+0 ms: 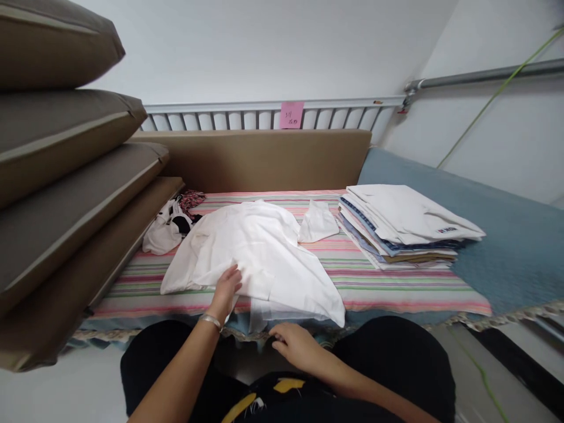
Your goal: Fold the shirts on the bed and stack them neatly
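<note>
A white garment (pixel 259 252) lies spread out on the striped cloth (pixel 388 282) in front of me. My left hand (pixel 227 289), with a silver bracelet at the wrist, rests flat on the garment's near edge. My right hand (pixel 296 343) is at the front edge of the bed, its fingers curled on the garment's hanging hem. To the right stands a stack of folded clothes (pixel 405 226) with a white shirt on top. A small white piece (pixel 318 222) lies between the garment and the stack.
Several brown cushions (pixel 66 176) are piled at the left. A heap of white, black and patterned clothes (pixel 174 223) lies by them. A tan backrest (pixel 264 158), a railing with a pink note (pixel 291 114), and a blue blanket (pixel 506 235) at the right surround the bed.
</note>
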Tool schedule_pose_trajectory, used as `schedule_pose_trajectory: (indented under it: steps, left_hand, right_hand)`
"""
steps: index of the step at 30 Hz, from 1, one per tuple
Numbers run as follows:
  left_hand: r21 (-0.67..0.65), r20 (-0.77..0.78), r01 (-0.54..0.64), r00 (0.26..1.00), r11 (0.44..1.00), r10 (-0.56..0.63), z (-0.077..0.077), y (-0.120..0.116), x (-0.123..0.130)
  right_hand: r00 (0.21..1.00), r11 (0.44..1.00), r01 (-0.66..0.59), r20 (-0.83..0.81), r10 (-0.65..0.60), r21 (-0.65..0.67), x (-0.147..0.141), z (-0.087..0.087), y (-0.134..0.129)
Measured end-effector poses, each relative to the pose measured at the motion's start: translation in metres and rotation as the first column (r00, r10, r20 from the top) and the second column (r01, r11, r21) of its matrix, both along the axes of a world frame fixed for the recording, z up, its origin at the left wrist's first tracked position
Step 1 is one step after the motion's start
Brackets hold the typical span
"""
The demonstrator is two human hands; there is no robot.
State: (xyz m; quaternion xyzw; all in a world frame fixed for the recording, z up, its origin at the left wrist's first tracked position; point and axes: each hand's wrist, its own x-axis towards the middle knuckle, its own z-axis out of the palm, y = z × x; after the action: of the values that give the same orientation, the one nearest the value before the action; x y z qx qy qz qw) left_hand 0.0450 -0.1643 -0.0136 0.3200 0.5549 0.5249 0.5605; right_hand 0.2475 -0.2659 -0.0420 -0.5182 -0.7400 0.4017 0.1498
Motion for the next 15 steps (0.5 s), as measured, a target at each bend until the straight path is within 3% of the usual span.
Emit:
schedule_pose_trajectory:
  steps: [2, 4, 6, 8, 12, 15]
  left_hand:
    - [0.076, -0.153, 0.089, 0.985, 0.993, -0.076, -0.003, -0.004, 0.0]
    - [0.139, -0.305, 0.207, 0.939, 0.968, -0.157, -0.003, -0.004, 0.002]
    - [0.167, -0.442, 0.338, 0.865, 0.926, -0.236, -0.002, 0.001, 0.007]
    - [0.151, -0.563, 0.446, 0.772, 0.882, -0.294, 0.0, 0.009, 0.013]
    - [0.029, -0.75, 0.573, 0.554, 0.819, -0.361, 0.004, 0.033, 0.026]
    - [-0.073, -0.829, 0.622, 0.397, 0.78, -0.394, 0.012, 0.047, 0.032]
  right_hand:
    - [0.974, 0.946, 0.178, -0.085, -0.208, -0.27, 0.003, -0.026, 0.006]
    - [0.885, 0.772, 0.294, -0.146, -0.443, -0.564, 0.006, -0.047, 0.011]
    - [0.798, 0.613, 0.297, -0.162, -0.58, -0.732, 0.007, -0.061, 0.015]
    - [0.74, 0.556, 0.255, -0.211, -0.639, -0.791, 0.006, -0.07, 0.019]
    - [0.491, 0.436, 0.158, -0.313, -0.813, -0.886, -0.004, -0.08, 0.025]
    - [0.411, 0.424, 0.138, -0.338, -0.847, -0.895, -0.012, -0.084, 0.027]
